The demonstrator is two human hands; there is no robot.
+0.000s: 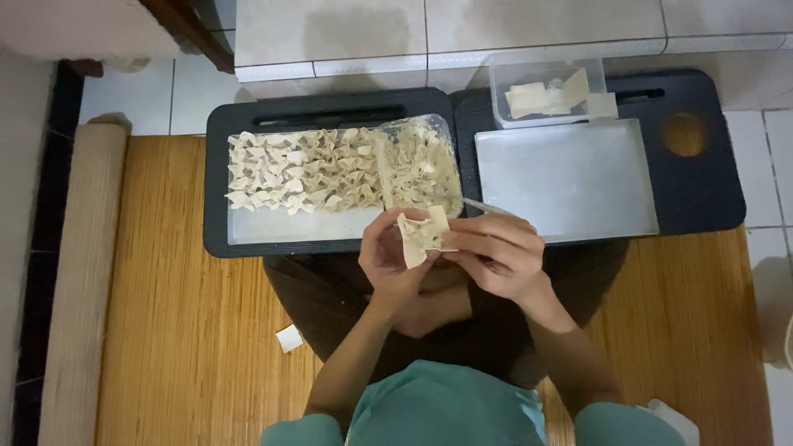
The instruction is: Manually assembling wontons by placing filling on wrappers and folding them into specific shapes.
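one folded dumpling wrapper (424, 234), pinched between left hand (388, 258) and right hand (496, 254), both grips closed on it, just before the black desk (710, 198). on the desk: two metal trays, left tray (281, 227) packed with dumplings; one filling tub (419, 165); one clear wrapper box (545, 91).

**Bare Arms, Teal Top**

The person wears a teal short-sleeved top (442, 409), its sleeves ending near the picture's lower edge on both sides. Dark brown trousers or a skirt (330, 301) cover the lap; which of the two cannot be told. The forearms are bare, with no watch, ring or bracelet to be seen. Left hand (390, 260) and right hand (500, 256) are ungloved.
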